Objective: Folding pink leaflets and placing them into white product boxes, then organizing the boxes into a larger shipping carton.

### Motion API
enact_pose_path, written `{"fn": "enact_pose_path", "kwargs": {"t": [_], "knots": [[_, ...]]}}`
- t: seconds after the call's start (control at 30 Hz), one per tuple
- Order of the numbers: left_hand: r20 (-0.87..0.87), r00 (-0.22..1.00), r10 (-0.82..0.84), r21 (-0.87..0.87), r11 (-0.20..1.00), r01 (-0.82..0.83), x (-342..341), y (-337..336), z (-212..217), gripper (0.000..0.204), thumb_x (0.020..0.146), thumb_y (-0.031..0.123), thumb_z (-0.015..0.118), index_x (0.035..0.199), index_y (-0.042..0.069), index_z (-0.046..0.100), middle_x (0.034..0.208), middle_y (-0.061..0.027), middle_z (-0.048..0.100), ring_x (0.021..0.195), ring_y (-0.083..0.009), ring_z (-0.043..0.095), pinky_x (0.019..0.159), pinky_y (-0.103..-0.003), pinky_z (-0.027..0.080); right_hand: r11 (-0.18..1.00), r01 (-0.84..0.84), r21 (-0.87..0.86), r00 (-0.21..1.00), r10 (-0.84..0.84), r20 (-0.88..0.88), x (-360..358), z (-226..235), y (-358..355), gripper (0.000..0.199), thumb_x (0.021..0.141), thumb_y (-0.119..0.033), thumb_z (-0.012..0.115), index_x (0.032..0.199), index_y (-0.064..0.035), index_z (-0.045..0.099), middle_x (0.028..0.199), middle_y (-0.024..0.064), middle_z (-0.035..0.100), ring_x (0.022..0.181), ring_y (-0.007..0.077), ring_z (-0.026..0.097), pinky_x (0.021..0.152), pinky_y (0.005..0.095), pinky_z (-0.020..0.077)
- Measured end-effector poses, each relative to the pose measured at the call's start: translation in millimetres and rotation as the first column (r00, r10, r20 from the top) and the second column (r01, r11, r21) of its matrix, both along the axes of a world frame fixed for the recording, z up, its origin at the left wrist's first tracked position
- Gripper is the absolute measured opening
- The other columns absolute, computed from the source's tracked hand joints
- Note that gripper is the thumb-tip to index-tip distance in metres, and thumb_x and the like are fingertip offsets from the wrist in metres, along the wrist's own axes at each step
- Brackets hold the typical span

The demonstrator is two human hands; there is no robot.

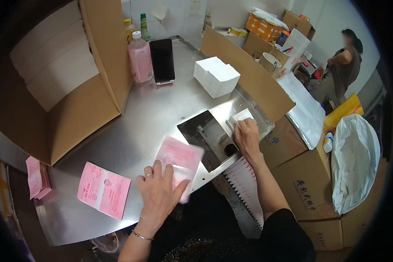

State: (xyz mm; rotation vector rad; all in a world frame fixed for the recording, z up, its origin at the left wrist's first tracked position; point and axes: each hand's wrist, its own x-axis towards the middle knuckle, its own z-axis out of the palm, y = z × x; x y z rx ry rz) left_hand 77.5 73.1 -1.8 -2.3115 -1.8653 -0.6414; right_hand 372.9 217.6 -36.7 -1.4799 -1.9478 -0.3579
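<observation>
My left hand point(159, 190), with a ring and a bracelet, is on a pink printed plastic packet point(181, 155) near the table's front edge. Its thumb lies over the packet's near side, and motion smears the packet's right part. To the right, my right hand point(247, 136) grips a small white stack of folded paper point(242, 116) beside a dark rectangular opening point(207, 139) in the metal table. Its fingertips are partly hidden. Left of my left hand lies another pink printed packet point(104, 190).
A large open carton point(85, 98) holding white stacks stands on the steel table point(161, 113) at left. Behind are a pink-liquid bottle point(140, 59), a phone point(162, 61) and a white paper block point(217, 76). Cartons point(310, 183) and a white bag point(356, 161) crowd the right; a person point(345, 65) stands beyond.
</observation>
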Motion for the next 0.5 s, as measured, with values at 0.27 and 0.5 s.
{"fn": "enact_pose_path", "kwargs": {"t": [0.27, 0.5], "knots": [[0.169, 0.959, -0.229, -0.052, 0.969, 0.24, 15.7, -5.8, -9.0, 0.038, 0.082, 0.016, 0.07, 0.116, 0.003, 0.062, 0.112, -0.0172, 0.057, 0.092, -0.0316, 0.054, 0.074, -0.042, 0.044, 0.986, -0.041, 0.164, 0.996, 0.054, -0.071, 11.4, 3.2, 1.3, 0.039, 0.076, 0.003, 0.065, 0.114, -0.0035, 0.069, 0.107, 0.0147, 0.066, 0.103, 0.033, 0.061, 0.086, 0.0427, 0.0457], [0.236, 0.951, -0.199, -0.036, 0.976, 0.213, 15.8, -8.9, -11.2, 0.041, 0.082, 0.01, 0.068, 0.121, 0.001, 0.062, 0.118, -0.0188, 0.055, 0.094, -0.0324, 0.054, 0.081, -0.042, 0.046, 0.994, -0.064, 0.085, 0.95, 0.087, -0.299, 25.5, 12.1, 12.5, 0.033, 0.078, 0.004, 0.061, 0.108, -0.0027, 0.073, 0.108, 0.0152, 0.068, 0.103, 0.0358, 0.062, 0.089, 0.0444, 0.0504]]}}
